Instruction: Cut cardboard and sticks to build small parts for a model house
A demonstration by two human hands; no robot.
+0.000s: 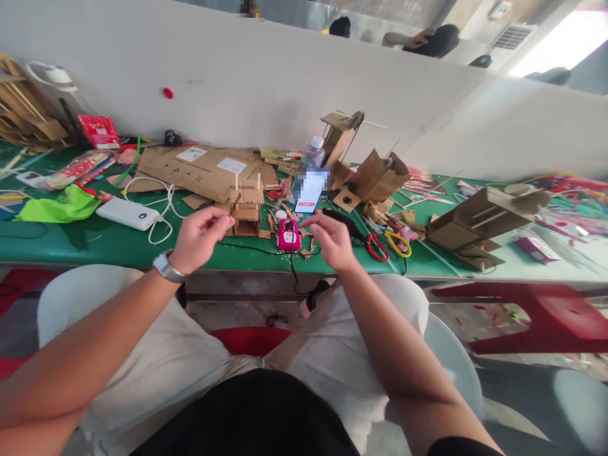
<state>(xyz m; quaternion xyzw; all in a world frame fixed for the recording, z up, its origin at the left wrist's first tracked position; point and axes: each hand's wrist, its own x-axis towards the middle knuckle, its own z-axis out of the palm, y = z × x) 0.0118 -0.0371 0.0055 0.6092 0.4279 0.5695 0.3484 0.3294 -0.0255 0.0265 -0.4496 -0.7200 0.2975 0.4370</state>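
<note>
My left hand point(202, 235), a metal watch on its wrist, is closed with thumb and forefinger pinched together above the table's front edge. Any object in that pinch is too small to make out. Just right of it stands a small cardboard structure point(246, 212) with upright sticks. My right hand point(332, 242) is likewise closed in a pinch, and what its fingertips hold, if anything, cannot be made out. Between the hands lies a bright pink item point(288, 237) with a white cartoon figure and a black cable across it. Behind it a lit phone point(310, 193) leans upright near a capped clear bottle point(316, 152).
Left on the green table point(118, 244) are a white power bank point(127, 214), bright green cloth point(59, 204) and flattened cardboard point(199, 168). Right of my hands lie red-handled scissors point(377, 247), yellow handles point(398, 244) and a larger cardboard structure point(479, 221). A red stool point(536, 316) stands right.
</note>
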